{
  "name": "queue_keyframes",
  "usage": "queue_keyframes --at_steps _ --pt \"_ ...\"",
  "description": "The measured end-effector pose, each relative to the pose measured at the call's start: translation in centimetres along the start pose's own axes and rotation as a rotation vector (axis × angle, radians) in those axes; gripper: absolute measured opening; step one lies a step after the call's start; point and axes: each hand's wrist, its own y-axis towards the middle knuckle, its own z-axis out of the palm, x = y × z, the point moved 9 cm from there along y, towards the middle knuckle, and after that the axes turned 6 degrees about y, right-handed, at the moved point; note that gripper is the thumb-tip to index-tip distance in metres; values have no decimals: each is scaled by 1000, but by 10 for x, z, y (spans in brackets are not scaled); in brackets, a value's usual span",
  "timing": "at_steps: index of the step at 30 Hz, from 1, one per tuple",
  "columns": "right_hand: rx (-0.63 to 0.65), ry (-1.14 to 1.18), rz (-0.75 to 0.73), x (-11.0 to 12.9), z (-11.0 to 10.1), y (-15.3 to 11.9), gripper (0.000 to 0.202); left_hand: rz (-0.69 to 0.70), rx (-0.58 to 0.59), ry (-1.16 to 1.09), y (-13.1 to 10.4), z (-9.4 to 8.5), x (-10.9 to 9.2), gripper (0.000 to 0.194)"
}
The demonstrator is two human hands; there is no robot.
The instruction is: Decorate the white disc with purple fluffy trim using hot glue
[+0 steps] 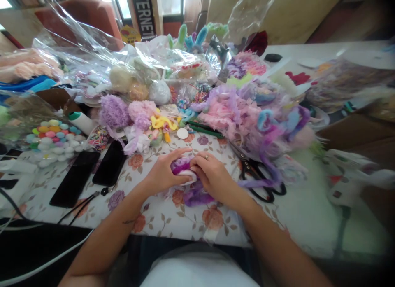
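Observation:
Between my two hands is a small round craft piece (189,174), with a white edge and fuzzy purple strip on top. My left hand (166,171) curves around it, thumb at the near white edge and fingers on the far side. The fingers of my right hand (212,174) are bent and pinched together at the piece's right side; what sits between the fingertips is hidden. A purple fuzzy strip (197,195) lies below my right hand, on the flowered tablecloth (166,221). Whether it joins the piece I cannot tell.
Black-handled scissors (261,176) lie right of my right hand. Two dark phones (75,178) rest at the left. A heap of pink and purple fluffy material (234,114) stands behind, beside pompoms (55,134). A white glue gun (348,178) is at the far right.

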Motion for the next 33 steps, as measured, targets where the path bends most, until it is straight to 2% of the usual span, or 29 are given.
queue_keyframes --at_steps 9,15,18,20,23,26,30,33 --pt "3 40 57 -3 -2 1 18 25 -25 40 1 0 0 68" --pt "-194 72 -37 10 -20 -2 12 74 -86 11 1 -6 0 69" --pt "-248 109 -92 16 -25 -4 15 104 -111 14 1 -9 -1 69" --pt "-280 150 -77 16 -29 -5 15 130 -132 29 0 -11 -2 69" --pt "-338 239 2 9 -37 -6 13 145 -190 68 0 -16 -3 67" --pt "-422 350 120 -4 -46 -9 19 86 -277 71 0 -25 4 68" --pt "-545 642 246 -28 -49 -14 35 33 -351 -31 1 -34 14 67" --pt "-644 692 264 -41 -52 -18 41 36 -363 -148 2 -34 16 66"
